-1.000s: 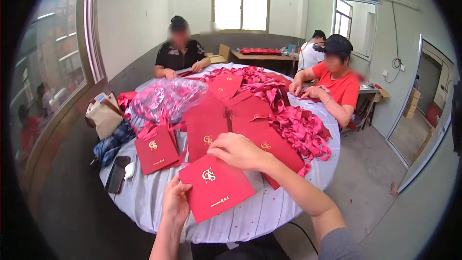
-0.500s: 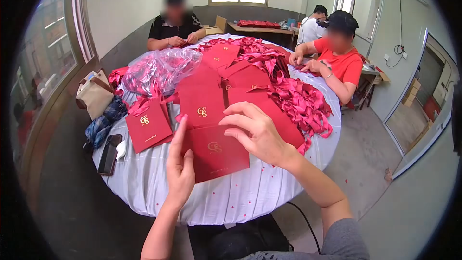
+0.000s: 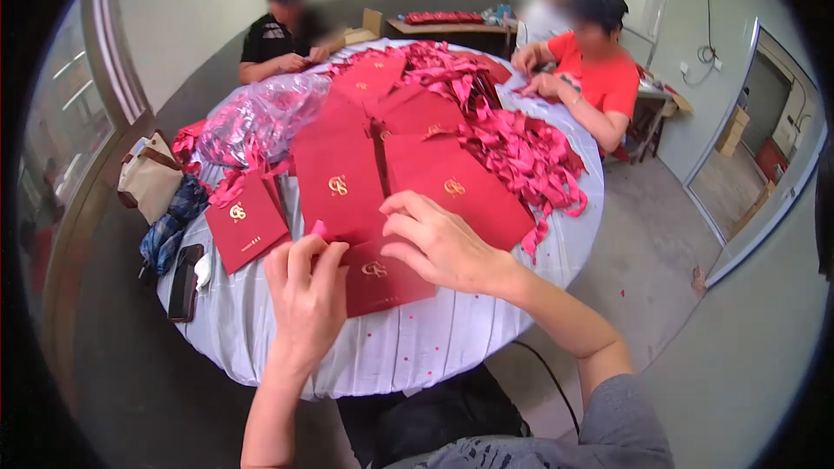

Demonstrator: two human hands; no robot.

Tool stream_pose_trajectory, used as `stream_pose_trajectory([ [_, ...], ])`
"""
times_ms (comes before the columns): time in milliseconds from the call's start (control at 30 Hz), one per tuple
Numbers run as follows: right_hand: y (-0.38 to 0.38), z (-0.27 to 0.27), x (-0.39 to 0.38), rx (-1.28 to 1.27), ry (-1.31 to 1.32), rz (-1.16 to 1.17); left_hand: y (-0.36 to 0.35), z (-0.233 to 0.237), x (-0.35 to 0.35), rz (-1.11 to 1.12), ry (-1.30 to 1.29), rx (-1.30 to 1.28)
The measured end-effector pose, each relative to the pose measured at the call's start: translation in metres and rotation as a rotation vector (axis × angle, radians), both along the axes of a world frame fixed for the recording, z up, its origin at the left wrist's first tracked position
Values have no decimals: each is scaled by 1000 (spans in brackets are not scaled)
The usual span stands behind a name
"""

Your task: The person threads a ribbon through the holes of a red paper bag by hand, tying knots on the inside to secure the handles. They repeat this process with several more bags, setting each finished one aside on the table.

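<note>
A flat red paper bag (image 3: 388, 288) with a gold monogram lies in front of me near the table's close edge. My left hand (image 3: 306, 288) is at its left edge, with fingers curled in and pinched towards the thumb. A small pink piece (image 3: 319, 228) shows at those fingertips; what they grip is hidden. My right hand (image 3: 447, 247) hovers over the bag's upper right part, fingers bent and apart, holding nothing visible. Beyond both hands lie more red bags (image 3: 339, 169) with the same gold mark.
The round table has a white cloth (image 3: 391, 365). Pink ribbons (image 3: 530, 156) heap at right, a clear plastic bag (image 3: 261, 122) at left. A phone (image 3: 184, 282), umbrella (image 3: 171, 230) and cream handbag (image 3: 152, 175) sit along the left edge. Two people work across the table; another is behind.
My left hand's fingers, stretched upward before, have curled in at the bag's left edge. My right hand stays above the bag. The whole view has shifted slightly.
</note>
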State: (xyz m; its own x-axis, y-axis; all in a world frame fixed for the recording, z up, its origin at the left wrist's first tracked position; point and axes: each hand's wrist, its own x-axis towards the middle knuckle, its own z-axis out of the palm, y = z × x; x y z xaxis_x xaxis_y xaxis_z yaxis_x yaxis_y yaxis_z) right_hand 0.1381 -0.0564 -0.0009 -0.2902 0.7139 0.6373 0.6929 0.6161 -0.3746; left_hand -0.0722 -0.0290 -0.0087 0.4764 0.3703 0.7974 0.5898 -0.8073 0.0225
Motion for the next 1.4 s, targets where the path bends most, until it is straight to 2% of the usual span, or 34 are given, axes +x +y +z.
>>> stream_pose_trajectory([
  [167, -1, -7, 1, 31, 1, 11, 0, 21, -5, -109, -18, -253],
  [267, -1, -9, 1, 40, 20, 21, 1, 28, -5, -103, 36, -164],
  [333, -1, -11, 0, 45, 16, 4, -3, 24, -4, 19, 90, -59],
  [367, 0, -11, 0, 49, 7, -9, -4, 23, -3, 10, 145, 31],
  [667, -2, -18, -3, 144, 46, -26, -5, 35, 0, -38, 207, -50],
  [767, -5, -19, -3, 165, 38, -19, -12, 43, 4, 51, 219, -134],
  [1000, -11, -18, 0, 229, 53, 18, -5, 47, -7, -26, 246, -256],
  [1067, -12, -19, 3, 213, 55, 31, -2, 40, -8, -49, 183, -483],
  [1100, -13, -18, 6, 213, 55, 26, -2, 39, -8, -54, 185, -482],
  [1167, -16, -15, 15, 242, 295, 56, -2, 37, -8, -90, 98, -492],
  [1200, -27, -7, 23, 170, 417, 23, 0, 34, -8, -79, 79, -491],
  [1267, -65, 20, 35, 378, 493, -182, 5, 24, -4, -97, -52, -422],
  [1300, -96, 37, 43, 430, 322, -343, 8, 20, -1, -91, -114, -422],
  [1333, -118, 39, 41, 677, 544, -278, 11, 18, 3, -96, -149, -411],
  [1400, -166, 62, 19, 1103, 1004, 250, 17, 12, 13, -102, -224, -358],
])
